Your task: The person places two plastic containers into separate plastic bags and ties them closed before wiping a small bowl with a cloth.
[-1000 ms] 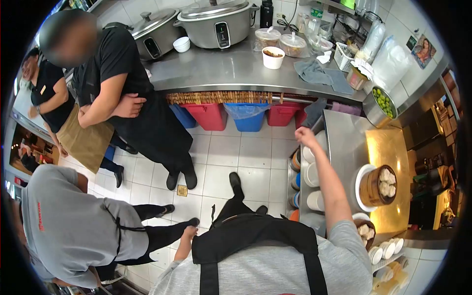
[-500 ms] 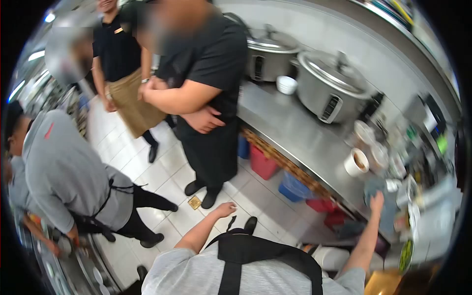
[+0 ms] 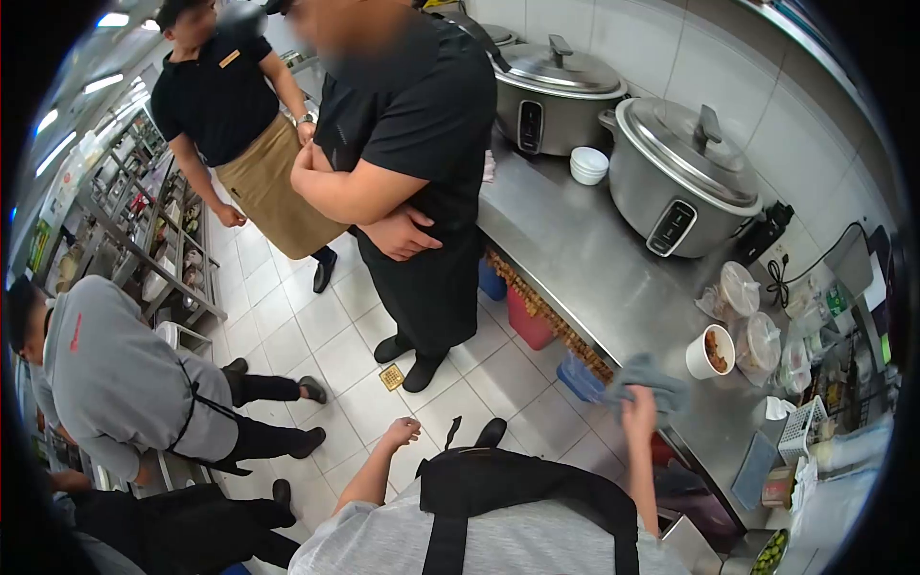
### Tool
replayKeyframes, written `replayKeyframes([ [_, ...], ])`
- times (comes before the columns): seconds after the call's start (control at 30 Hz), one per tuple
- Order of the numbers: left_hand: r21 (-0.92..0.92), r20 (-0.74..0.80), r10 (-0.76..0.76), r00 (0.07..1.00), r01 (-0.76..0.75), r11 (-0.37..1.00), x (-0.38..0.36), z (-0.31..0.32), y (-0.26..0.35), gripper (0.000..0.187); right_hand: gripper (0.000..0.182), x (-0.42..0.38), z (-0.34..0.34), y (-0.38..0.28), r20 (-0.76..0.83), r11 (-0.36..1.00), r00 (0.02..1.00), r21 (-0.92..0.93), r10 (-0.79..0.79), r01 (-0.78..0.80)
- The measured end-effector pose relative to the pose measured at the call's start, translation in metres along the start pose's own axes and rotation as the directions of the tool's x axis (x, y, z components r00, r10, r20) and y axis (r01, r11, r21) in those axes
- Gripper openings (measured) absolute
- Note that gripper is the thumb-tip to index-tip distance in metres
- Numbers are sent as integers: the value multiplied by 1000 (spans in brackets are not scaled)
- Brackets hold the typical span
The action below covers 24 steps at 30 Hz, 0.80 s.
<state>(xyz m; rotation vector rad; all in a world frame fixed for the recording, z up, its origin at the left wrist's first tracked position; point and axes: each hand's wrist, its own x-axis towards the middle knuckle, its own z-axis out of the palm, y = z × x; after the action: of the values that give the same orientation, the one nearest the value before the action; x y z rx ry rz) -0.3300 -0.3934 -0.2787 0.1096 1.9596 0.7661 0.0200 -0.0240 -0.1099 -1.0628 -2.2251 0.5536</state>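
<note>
A grey-blue cloth (image 3: 659,385) is bunched under my right hand (image 3: 639,412), which is closed on it at the front edge of the steel counter (image 3: 575,278). Part of the cloth lies on the counter top. Out in the air over the tiled floor, my left hand (image 3: 402,433) has its fingers curled in, and nothing shows in it. Beyond the cloth stands a white cup (image 3: 698,356) with brown food inside. Bagged plastic tubs (image 3: 757,350) are grouped beside that cup.
Two large rice cookers (image 3: 685,182) stand along the wall, with stacked white bowls (image 3: 588,166) between them. A person in black (image 3: 412,192) stands close by the counter. Another in a tan apron (image 3: 278,182) is behind, and a grey-shirted person (image 3: 134,364) bends at the left.
My right hand has swung left with the cloth, from beside the tubs to the counter's front edge. My left hand has shifted slightly left and down. The camera view has turned.
</note>
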Motion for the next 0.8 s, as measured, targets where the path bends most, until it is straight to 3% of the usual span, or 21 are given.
replayKeyframes([
  [0.03,15,11,91,996,-91,996,-3,12,13,36,27,3,19,-9,82,993,996,114,27,-37],
  [0.07,27,22,187,982,-187,982,-2,23,31,36,28,7,35,-18,237,958,961,211,144,-196],
  [0.1,95,57,323,945,-327,940,7,35,48,38,27,14,31,-52,299,944,937,212,182,-252],
  [0.13,156,100,449,888,-460,874,16,49,69,42,24,15,40,-60,214,943,976,314,45,-112],
  [0.17,182,72,597,799,-600,779,5,66,99,45,23,20,44,-69,297,875,955,459,12,-154],
  [0.2,213,45,730,682,-720,660,-18,82,136,49,19,25,38,-83,348,869,937,465,-4,-169],
  [0.27,161,54,947,316,-939,304,-53,104,197,59,16,27,46,-83,443,716,895,641,-54,-275],
  [0.3,6,85,918,388,-921,389,-54,120,205,55,16,31,38,-91,444,719,893,644,-71,-263],
  [0.33,-147,126,883,452,-872,467,-54,131,210,51,15,34,24,-103,484,587,874,719,-39,-371],
  [0.37,-143,106,888,448,-877,460,-57,136,220,51,14,38,14,-112,527,436,850,769,-18,-468],
  [0.4,-107,255,873,416,-885,453,-65,138,231,43,15,43,9,-108,525,347,850,804,-35,-483],
  [0.43,-73,402,833,380,-894,443,-74,138,237,35,14,48,4,-102,507,381,862,800,-16,-463],
  [0.47,-71,393,836,382,-894,442,-92,133,243,35,13,54,0,-94,485,413,874,795,6,-444],
  [0.53,-96,360,779,512,-811,577,-125,123,253,23,11,63,-7,-74,438,448,898,795,41,-408],
  [0.57,-301,311,875,371,-835,461,-97,128,236,25,8,68,-6,-59,382,556,923,758,46,-341],
  [0.6,-297,305,875,375,-836,462,-107,122,236,25,8,69,-7,-52,386,554,922,759,39,-341],
  [0.67,-379,310,829,465,-739,556,-131,109,243,28,10,71,-7,-39,391,683,920,662,35,-307],
  [0.7,-377,306,830,466,-742,555,-147,106,250,28,12,69,-1,-27,410,767,909,560,72,-313],
  [0.73,-378,321,839,439,-753,538,-163,101,259,31,12,66,9,-25,409,766,910,564,66,-309],
  [0.8,-317,298,889,348,-842,436,-178,102,268,35,15,46,23,-30,175,844,984,530,-10,-85],
])
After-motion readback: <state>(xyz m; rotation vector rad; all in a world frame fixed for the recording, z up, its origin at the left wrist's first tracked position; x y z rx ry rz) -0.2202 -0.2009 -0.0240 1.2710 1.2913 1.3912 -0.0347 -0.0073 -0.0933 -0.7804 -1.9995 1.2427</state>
